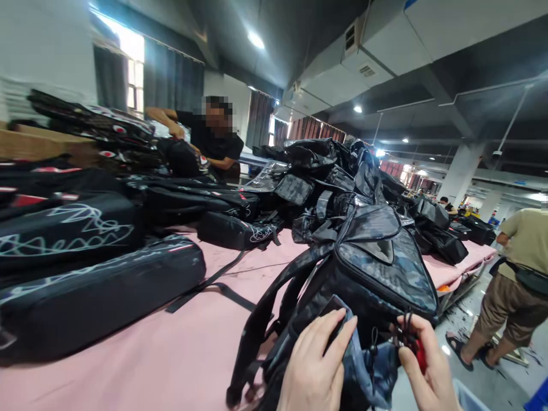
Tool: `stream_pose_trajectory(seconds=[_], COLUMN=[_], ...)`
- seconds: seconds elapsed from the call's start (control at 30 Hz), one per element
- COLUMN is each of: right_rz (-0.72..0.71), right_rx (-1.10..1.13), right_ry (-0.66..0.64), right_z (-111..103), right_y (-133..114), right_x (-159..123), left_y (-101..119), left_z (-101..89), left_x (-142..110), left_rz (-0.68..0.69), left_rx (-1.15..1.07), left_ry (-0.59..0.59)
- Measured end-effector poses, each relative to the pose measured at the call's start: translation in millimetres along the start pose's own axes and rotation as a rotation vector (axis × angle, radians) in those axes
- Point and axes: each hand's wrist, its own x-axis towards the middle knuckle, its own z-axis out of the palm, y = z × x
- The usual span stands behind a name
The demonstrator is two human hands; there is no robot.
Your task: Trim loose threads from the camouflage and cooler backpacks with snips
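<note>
Backpack (pixel 387 271) sitting on the pink cloth (pixel 137 365)
Left hand (pixel 314 359) is clamped on its pocket (pixel 363 365), probably keeping it taut; right hand (pixel 428 359), apart, pinches black cord (pixel 406 321) plus something red (pixel 420 358).

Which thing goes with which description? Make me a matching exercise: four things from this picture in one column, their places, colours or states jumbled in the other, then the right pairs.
Things
1. Left hand
2. Table cover
3. Right hand
4. Backpack

Descriptions
A. Has a camouflage pattern
B. Holds a red thing
C. Is at the edge of a pocket
D. Is pink

Right pairs: 1-C, 2-D, 3-B, 4-A
</note>
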Motion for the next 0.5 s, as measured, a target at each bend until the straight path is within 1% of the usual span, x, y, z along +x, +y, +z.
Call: stream_pose_trajectory(seconds=[0.07,0.13,0.23,0.3,0.4,0.5], right_rz=[-0.144,-0.280,-0.467,-0.573,-0.645,-0.624], right_rx=[-0.101,-0.183,-0.327,-0.418,-0.532,-0.613], right_ry=[-0.024,-0.043,-0.067,-0.133,-0.255,-0.295], right_z=[-7.3,-8.4,-2.6,2.8,9.8,14.4], right_y=[-11.7,-23.2,-35.9,-41.3,-46.6,-49.8], right_x=[18.8,41.0,70.4,82.5,88.6,87.5], left_y=[1.7,3.6,7.0,8.9,9.9,9.5], left_z=[0.8,1.0,0.0,-0.7,-0.6,0.2], left_x=[-1.2,-3.7,-7.6,-9.1,-9.7,-9.7], left_rz=[0.026,0.036,0.011,-0.005,-0.016,-0.031], left_rx=[0.017,0.004,-0.066,-0.113,-0.136,-0.145], left_ry=[0.029,0.055,0.093,0.109,0.132,0.136])
